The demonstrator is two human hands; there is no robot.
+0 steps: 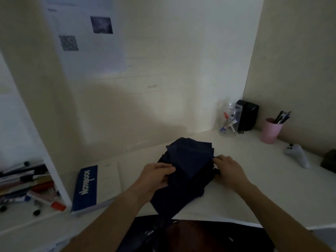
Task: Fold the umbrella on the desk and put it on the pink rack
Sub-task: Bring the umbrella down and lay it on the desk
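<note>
A dark navy umbrella [189, 160] lies collapsed on the white desk [254, 188], its fabric bunched in flat folds, its lower end reaching the desk's near edge. My left hand [156, 176] grips the fabric on the umbrella's left side. My right hand [230, 170] pinches the fabric at its right side, near a dark strap. No pink rack is in view.
A blue notebook [87, 188] lies left of the umbrella. At the back right stand a clear jar of markers [230, 122], a black box [247, 117] and a pink cup of pens [271, 130]. A grey controller [298, 155] lies right. A shelf with pens [27, 186] is far left.
</note>
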